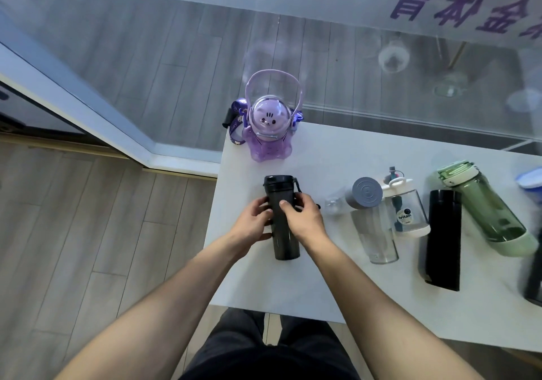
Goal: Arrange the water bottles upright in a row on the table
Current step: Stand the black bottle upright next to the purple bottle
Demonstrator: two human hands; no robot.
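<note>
A dark smoky bottle [284, 243] with a black lid stands near the left end of the white table [322, 285]. My left hand [254, 224] grips its left side and my right hand [302, 218] curls round its right side, thumb on the front. A purple rabbit-face bottle [268, 133] with a loop handle stands upright at the far left corner. To the right are a clear bottle with a grey lid [371, 221], a small clear bottle with a white lid [406, 209], a black flask [443, 239] and a green bottle [487, 206].
Part of a blue-lidded container [531, 178] and a dark object [533, 280] show at the right edge. A glass wall runs behind the table. Wooden floor lies to the left, past the table's left edge.
</note>
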